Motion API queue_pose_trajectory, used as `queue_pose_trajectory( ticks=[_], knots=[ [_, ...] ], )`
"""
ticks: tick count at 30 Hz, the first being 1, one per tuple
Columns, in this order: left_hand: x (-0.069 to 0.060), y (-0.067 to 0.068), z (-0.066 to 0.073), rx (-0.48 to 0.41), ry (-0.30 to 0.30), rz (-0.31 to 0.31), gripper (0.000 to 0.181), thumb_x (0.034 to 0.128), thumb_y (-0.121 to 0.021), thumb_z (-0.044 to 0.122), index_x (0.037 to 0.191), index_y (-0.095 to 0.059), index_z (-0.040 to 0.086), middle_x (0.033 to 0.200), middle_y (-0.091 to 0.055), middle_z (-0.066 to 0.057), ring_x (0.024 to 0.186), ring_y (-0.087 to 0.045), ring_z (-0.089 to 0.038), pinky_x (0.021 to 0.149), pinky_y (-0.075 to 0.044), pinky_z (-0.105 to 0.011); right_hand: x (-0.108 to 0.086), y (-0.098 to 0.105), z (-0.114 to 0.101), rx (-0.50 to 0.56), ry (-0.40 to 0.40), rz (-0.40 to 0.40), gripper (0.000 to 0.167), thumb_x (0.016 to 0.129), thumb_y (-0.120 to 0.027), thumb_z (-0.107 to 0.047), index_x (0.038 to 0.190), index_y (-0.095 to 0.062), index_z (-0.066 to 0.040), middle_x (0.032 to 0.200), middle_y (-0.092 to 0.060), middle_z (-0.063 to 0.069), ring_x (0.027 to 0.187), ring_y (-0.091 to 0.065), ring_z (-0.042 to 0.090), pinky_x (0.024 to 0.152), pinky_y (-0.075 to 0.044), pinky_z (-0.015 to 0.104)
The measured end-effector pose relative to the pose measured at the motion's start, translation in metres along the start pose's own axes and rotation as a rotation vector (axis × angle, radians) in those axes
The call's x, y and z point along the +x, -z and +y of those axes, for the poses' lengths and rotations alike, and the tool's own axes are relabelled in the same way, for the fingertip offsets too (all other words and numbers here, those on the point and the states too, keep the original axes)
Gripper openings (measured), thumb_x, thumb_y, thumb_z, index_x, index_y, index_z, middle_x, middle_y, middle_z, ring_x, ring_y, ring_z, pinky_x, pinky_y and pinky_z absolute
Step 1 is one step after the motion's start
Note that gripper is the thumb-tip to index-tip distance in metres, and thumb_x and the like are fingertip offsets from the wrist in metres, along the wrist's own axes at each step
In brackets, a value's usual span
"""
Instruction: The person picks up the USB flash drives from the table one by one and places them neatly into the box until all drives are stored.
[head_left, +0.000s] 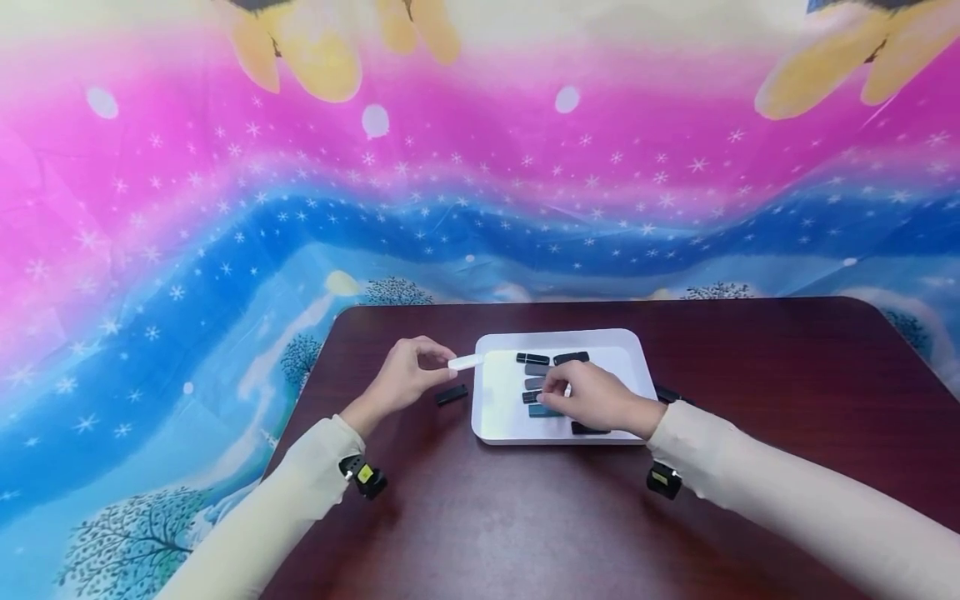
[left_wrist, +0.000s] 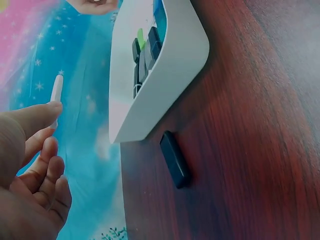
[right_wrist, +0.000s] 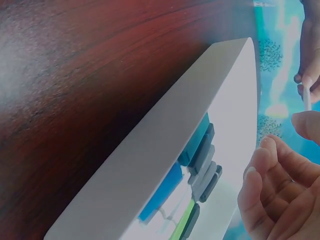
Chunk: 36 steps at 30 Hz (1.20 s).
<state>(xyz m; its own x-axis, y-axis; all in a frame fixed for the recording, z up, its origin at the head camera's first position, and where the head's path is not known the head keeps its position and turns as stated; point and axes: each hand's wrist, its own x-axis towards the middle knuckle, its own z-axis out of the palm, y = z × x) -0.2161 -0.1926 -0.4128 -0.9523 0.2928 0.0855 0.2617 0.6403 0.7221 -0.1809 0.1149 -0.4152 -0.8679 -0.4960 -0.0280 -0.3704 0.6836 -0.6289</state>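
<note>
My left hand (head_left: pixel 408 375) pinches a slim white USB stick (head_left: pixel 466 362) between thumb and fingertips, held level at the tray's left rim. The left wrist view shows that white stick (left_wrist: pixel 57 90) pointing away from the thumb. Over the right part of the white tray (head_left: pixel 498 408) hovers my right hand (head_left: pixel 596 397); its fingers are loosely bent, and nothing shows between them in the right wrist view. Black, grey and teal USB sticks lie in the tray, among them a black one (head_left: pixel 532 358) near the back; the right hand hides some.
A black USB stick (head_left: pixel 452 395) lies on the dark wooden table (head_left: pixel 510 517), left of the tray. Another dark piece (head_left: pixel 667 393) lies just right of the tray, partly behind the right wrist. A colourful snow-patterned cloth (head_left: pixel 480 183) hangs behind the table.
</note>
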Motion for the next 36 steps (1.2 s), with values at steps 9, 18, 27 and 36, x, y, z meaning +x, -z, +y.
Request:
queue_pose_trajectory(
  ticks=[9, 18, 27, 36],
  knots=[
    [0.008, -0.012, 0.011, -0.014, -0.035, -0.033, 0.02, 0.085, -0.081, 0.013, 0.104, -0.078, 0.007, 0.1, -0.073, -0.008, 0.094, -0.067, -0.021, 0.08, -0.055, -0.034, -0.004, 0.006, 0.008, -0.021, -0.003, 0.024, 0.013, 0.096, -0.067, -0.023, 0.093, -0.075, -0.013, 0.083, -0.069, -0.004, 0.067, -0.054, 0.009, 0.064, -0.044, 0.027],
    [0.013, -0.027, 0.021, 0.006, -0.065, -0.065, 0.024, 0.085, -0.081, 0.013, 0.107, -0.078, 0.004, 0.102, -0.073, -0.008, 0.092, -0.065, -0.019, 0.082, -0.055, -0.035, -0.006, 0.01, 0.014, -0.02, -0.016, 0.026, 0.014, 0.096, -0.067, -0.021, 0.094, -0.075, -0.01, 0.083, -0.069, -0.003, 0.068, -0.054, 0.01, 0.064, -0.044, 0.028],
    [0.014, -0.042, 0.027, 0.011, -0.057, -0.098, 0.023, 0.0845, -0.082, 0.014, 0.106, -0.078, 0.007, 0.1, -0.072, -0.01, 0.088, -0.061, -0.026, 0.076, -0.049, -0.03, -0.011, 0.014, 0.026, -0.018, -0.043, 0.035, 0.014, 0.096, -0.067, -0.021, 0.095, -0.075, -0.009, 0.083, -0.069, -0.002, 0.068, -0.056, 0.011, 0.066, -0.046, 0.029],
    [0.013, -0.057, 0.031, 0.034, -0.075, -0.138, 0.019, 0.0837, -0.083, 0.015, 0.101, -0.08, 0.01, 0.096, -0.074, -0.003, 0.091, -0.063, -0.023, 0.079, -0.049, -0.03, -0.018, 0.016, 0.033, -0.039, -0.08, 0.022, 0.015, 0.096, -0.068, -0.023, 0.096, -0.075, -0.01, 0.085, -0.069, -0.001, 0.072, -0.054, 0.011, 0.067, -0.045, 0.029]
  ],
)
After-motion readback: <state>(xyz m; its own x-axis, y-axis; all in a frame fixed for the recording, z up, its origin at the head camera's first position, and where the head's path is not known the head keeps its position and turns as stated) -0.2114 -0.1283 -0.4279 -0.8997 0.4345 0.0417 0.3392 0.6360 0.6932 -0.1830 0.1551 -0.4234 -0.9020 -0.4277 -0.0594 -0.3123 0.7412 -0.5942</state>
